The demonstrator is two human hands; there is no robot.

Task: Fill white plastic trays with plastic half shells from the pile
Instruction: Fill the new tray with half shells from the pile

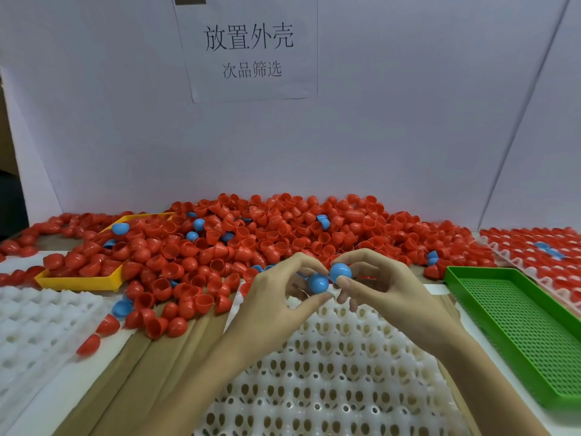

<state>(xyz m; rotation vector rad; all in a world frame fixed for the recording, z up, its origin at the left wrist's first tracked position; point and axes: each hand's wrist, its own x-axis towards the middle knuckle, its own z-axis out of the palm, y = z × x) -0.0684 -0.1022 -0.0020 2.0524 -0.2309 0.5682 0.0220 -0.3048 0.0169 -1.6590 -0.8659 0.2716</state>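
A big pile of red half shells (283,228) with a few blue ones spreads across the back of the table. In front of me lies a white plastic tray (330,372) with empty sockets. Above its far edge my left hand (276,297) pinches a blue half shell (318,283). My right hand (380,284) pinches a second blue half shell (340,272) right beside it. The two shells almost touch.
A yellow tray (78,283) sits half buried in shells at the left, with another white tray (34,325) below it. A green mesh tray (518,325) lies at the right. A shell-filled white tray (540,250) is at the far right. A white partition with a paper sign (248,48) stands behind.
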